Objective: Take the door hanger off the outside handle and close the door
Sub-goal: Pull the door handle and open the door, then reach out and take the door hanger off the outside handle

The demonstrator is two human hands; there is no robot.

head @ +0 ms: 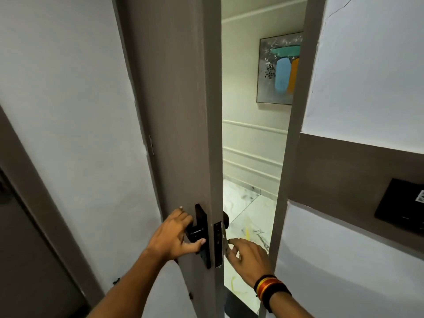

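Black handle (195,232) in left hand (174,235); no legible writing.

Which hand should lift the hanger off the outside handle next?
Right. The right hand is through the gap past the door edge, fingertips at the door hanger below the outside handle. The left hand is occupied on the inside handle.

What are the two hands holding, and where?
The left hand grips the black inside door handle by its lever. The right hand pinches the lower part of the thin door hanger past the door's edge.
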